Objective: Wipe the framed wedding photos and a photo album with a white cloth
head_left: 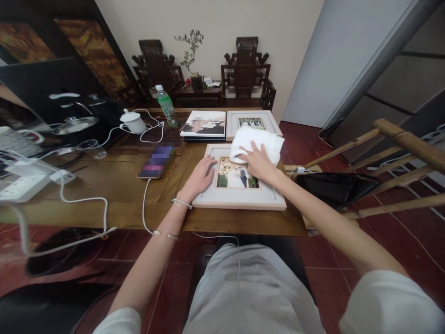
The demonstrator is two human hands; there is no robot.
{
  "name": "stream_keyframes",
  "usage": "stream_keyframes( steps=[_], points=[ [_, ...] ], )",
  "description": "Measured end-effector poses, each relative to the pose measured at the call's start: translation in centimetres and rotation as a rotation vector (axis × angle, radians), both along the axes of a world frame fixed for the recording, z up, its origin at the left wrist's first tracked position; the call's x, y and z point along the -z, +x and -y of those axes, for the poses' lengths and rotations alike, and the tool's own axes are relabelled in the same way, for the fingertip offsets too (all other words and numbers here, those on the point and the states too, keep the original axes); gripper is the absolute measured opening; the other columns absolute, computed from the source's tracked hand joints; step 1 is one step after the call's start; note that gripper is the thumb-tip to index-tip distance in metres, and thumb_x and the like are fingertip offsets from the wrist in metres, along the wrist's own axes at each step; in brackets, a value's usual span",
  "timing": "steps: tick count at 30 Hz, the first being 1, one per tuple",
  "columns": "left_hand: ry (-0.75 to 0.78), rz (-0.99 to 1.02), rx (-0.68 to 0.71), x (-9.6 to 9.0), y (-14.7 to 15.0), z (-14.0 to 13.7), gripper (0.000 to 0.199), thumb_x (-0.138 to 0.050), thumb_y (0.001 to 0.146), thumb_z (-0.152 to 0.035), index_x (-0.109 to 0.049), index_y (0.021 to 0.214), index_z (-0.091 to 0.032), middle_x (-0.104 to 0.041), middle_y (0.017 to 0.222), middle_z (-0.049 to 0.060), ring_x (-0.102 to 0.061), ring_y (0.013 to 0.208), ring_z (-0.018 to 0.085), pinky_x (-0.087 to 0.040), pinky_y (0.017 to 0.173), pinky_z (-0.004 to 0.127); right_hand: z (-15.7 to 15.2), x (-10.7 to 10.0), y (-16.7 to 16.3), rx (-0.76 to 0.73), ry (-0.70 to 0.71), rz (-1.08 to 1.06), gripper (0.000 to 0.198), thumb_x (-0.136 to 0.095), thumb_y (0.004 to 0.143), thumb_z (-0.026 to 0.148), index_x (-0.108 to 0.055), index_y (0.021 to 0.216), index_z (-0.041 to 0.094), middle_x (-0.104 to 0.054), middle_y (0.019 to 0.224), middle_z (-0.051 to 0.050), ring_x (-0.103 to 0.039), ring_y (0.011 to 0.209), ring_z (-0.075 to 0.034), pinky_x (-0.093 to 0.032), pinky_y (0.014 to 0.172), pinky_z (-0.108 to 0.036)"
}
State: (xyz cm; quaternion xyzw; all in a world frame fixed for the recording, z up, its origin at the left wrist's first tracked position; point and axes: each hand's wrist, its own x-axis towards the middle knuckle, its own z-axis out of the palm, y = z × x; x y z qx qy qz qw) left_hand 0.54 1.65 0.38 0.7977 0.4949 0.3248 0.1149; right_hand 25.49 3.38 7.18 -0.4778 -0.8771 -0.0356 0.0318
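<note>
A picture frame (239, 199) with a pale border and a wedding photo lies flat near the table's front edge. My left hand (202, 175) rests on its left side, fingers laid out and thumb apart, grasping nothing. At the frame's upper right, my right hand (260, 162) has its fingers pressed into a folded white towel (260, 138) and holds it there. The towel covers the frame's upper right part and overlaps the lower edge of a second picture frame (273, 123) behind. Left of that frame is a stack of photo albums (208, 121).
On the wooden table (167, 204) are a phone (156, 162) with its cable, a green-labelled bottle (167, 105), a white lidded cup (133, 122), a clear cup (92, 148) and a white power strip (24, 185). A wooden chair (410, 139) with a black bag (333, 188) stands at right.
</note>
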Motion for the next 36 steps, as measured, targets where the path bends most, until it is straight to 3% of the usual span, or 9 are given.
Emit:
stream_keyframes(
  steps=[3, 6, 9, 11, 14, 20, 24, 30, 36],
  points=[
    [0.004, 0.018, -0.01, 0.0, 0.3, 0.0, 0.035, -0.044, 0.096, -0.026, -0.063, 0.124, -0.014, -0.061, 0.141, 0.016, -0.042, 0.146, 0.029, -0.033, 0.122, 0.052, 4.1, -1.1, -1.0, -0.072, -0.138, 0.042, 0.071, -0.042, 0.081, -0.003, -0.056, 0.145, 0.022, -0.039, 0.162, -0.007, -0.023, 0.15, -0.045, -0.023, 0.114, -0.073],
    [-0.027, 0.074, -0.032, -0.4, 0.7, 0.3, 0.04, -0.039, 0.099, -0.03, -0.063, 0.125, -0.011, -0.061, 0.14, 0.017, -0.042, 0.145, 0.028, -0.031, 0.123, 0.047, 8.4, -2.7, -2.1, -0.245, -0.333, 0.053, 0.073, -0.043, 0.08, -0.002, -0.059, 0.143, 0.031, -0.044, 0.159, -0.002, -0.034, 0.146, -0.042, -0.034, 0.11, -0.069],
    [-0.096, 0.198, -0.087, -0.9, 1.0, 0.6, 0.049, -0.03, 0.104, -0.041, -0.06, 0.13, -0.012, -0.06, 0.142, 0.015, -0.046, 0.143, 0.027, -0.032, 0.122, 0.044, 10.7, -3.2, -3.4, -0.347, -0.344, 0.065, 0.068, -0.042, 0.082, -0.001, -0.059, 0.142, 0.027, -0.045, 0.159, -0.003, -0.036, 0.145, -0.041, -0.036, 0.11, -0.066],
    [-0.124, 0.286, -0.12, -1.2, 1.1, 0.6, 0.055, -0.024, 0.105, -0.047, -0.058, 0.133, -0.014, -0.059, 0.144, 0.013, -0.051, 0.139, 0.025, -0.034, 0.12, 0.042, 10.4, -2.7, -4.4, -0.328, -0.3, 0.064, 0.065, -0.043, 0.084, 0.001, -0.058, 0.142, 0.026, -0.042, 0.16, -0.004, -0.032, 0.148, -0.041, -0.032, 0.113, -0.067],
    [-0.099, 0.356, -0.139, -1.3, 1.1, 0.6, 0.059, -0.021, 0.106, -0.051, -0.054, 0.138, -0.014, -0.057, 0.146, 0.014, -0.052, 0.137, 0.024, -0.036, 0.119, 0.04, 7.5, -1.4, -5.7, -0.265, -0.2, 0.064, 0.061, -0.046, 0.085, 0.003, -0.06, 0.14, 0.025, -0.038, 0.163, -0.004, -0.028, 0.15, -0.041, -0.029, 0.115, -0.067],
    [-0.019, 0.269, -0.11, -1.1, 1.0, 0.4, 0.061, -0.029, 0.104, -0.057, -0.053, 0.139, -0.013, -0.056, 0.147, 0.017, -0.051, 0.138, 0.026, -0.034, 0.12, 0.044, 0.6, -0.1, -7.6, -0.117, -0.048, 0.056, 0.057, -0.048, 0.089, 0.006, -0.054, 0.145, 0.016, -0.035, 0.164, -0.009, -0.021, 0.151, -0.043, -0.022, 0.12, -0.064],
    [0.017, 0.255, -0.123, -1.2, 0.9, 0.4, 0.065, -0.024, 0.104, -0.059, -0.054, 0.137, -0.013, -0.057, 0.145, 0.018, -0.052, 0.137, 0.026, -0.035, 0.119, 0.045, 1.1, -0.6, -8.1, -0.127, -0.076, 0.064, 0.059, -0.044, 0.089, 0.002, -0.054, 0.145, 0.016, -0.032, 0.165, -0.01, -0.018, 0.151, -0.044, -0.024, 0.118, -0.067],
    [-0.021, 0.21, -0.112, -1.1, 1.0, 0.5, 0.065, -0.017, 0.105, -0.052, -0.057, 0.136, -0.011, -0.057, 0.145, 0.018, -0.049, 0.14, 0.026, -0.033, 0.121, 0.045, 7.8, -1.8, -3.9, -0.332, -0.232, 0.128, 0.064, -0.043, 0.087, -0.001, -0.055, 0.145, 0.021, -0.036, 0.164, -0.007, -0.023, 0.151, -0.042, -0.032, 0.114, -0.065],
    [-0.04, 0.013, -0.033, -0.4, 0.6, -0.1, 0.043, -0.044, 0.098, -0.037, -0.061, 0.13, -0.014, -0.056, 0.146, 0.017, -0.039, 0.148, 0.029, -0.029, 0.123, 0.051, 10.9, -2.6, 3.0, -0.149, -0.175, 0.206, 0.064, -0.044, 0.081, -0.003, -0.064, 0.136, 0.02, -0.045, 0.158, -0.007, -0.032, 0.148, -0.039, -0.033, 0.114, -0.062]
  ],
)
